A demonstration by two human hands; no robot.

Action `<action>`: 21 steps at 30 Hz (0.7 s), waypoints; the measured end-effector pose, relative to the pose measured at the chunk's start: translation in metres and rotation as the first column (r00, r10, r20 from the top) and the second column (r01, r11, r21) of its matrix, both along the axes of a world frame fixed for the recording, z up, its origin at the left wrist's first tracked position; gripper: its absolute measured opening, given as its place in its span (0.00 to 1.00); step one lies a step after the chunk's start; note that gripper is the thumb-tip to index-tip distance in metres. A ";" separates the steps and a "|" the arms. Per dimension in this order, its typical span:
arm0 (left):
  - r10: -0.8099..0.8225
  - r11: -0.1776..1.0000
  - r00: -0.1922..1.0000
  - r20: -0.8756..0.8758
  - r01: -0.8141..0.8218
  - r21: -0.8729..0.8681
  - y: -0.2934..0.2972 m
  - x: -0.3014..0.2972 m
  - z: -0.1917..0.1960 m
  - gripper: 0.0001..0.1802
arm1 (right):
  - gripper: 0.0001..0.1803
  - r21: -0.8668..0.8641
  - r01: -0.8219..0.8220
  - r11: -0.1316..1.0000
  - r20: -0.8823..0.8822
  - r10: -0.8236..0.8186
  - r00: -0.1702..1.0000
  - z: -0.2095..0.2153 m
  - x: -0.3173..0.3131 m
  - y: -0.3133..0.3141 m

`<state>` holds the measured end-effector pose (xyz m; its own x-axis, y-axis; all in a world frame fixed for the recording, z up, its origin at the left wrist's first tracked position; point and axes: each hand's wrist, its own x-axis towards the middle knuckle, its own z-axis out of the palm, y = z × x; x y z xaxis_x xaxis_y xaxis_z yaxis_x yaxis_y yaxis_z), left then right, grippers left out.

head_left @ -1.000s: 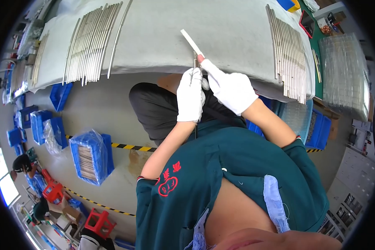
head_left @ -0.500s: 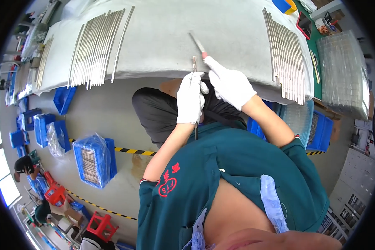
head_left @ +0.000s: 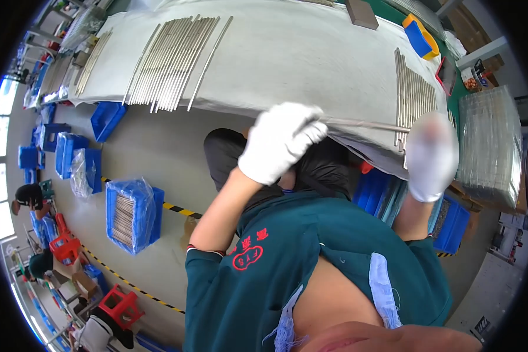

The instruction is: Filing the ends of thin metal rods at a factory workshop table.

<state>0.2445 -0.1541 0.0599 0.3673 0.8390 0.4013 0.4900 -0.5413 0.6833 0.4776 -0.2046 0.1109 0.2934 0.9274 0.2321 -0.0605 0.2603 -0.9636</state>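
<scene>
My left hand, in a white glove, is closed around one end of a thin metal rod. The rod lies nearly level along the table's front edge and points to the right. Its far end reaches my gloved right hand, which is smeared by motion. A faint reddish patch shows on that glove; whether its fingers hold the rod or anything else does not show. Right behind this hand, a row of metal rods lies on the white-covered table.
More metal rods lie in a row at the table's left. A brown block and a blue-yellow holder sit at the back right. Stacked clear trays stand far right. A blue crate of rods is on the floor.
My right hand has moved right and nearer; the thin blade-like tool it held no longer shows. My left hand has risen, and its rod has turned from upright to nearly level. The view has shifted.
</scene>
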 end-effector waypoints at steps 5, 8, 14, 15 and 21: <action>0.470 0.801 0.856 -0.215 -0.312 0.511 0.076 -0.062 -0.015 0.13 | 0.16 0.092 0.328 0.940 0.318 -0.339 0.885 -0.012 0.034 0.013; 0.559 0.777 0.724 -0.404 -0.287 0.561 0.095 -0.089 -0.036 0.10 | 0.08 0.140 0.149 0.979 0.727 -0.204 0.656 -0.043 0.038 0.022; 0.689 0.722 0.501 -0.524 -0.529 0.445 0.122 -0.074 -0.041 0.10 | 0.10 0.290 0.183 0.939 0.763 -0.342 0.548 -0.069 0.066 0.019; 0.691 0.710 0.477 -0.544 -0.591 0.384 0.127 -0.069 -0.039 0.09 | 0.10 0.263 0.213 0.941 0.863 -0.328 0.384 -0.065 0.070 0.020; 0.656 0.740 0.525 -0.542 -0.587 0.328 0.136 -0.055 -0.043 0.12 | 0.20 -0.312 0.307 0.899 0.939 0.244 0.241 -0.046 0.054 0.025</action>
<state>0.1891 -0.0183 0.0167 -0.0525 0.9208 0.3865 0.9961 0.0207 0.0859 0.5319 -0.1791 0.0644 0.1419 0.9897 0.0190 0.9524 -0.1313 -0.2750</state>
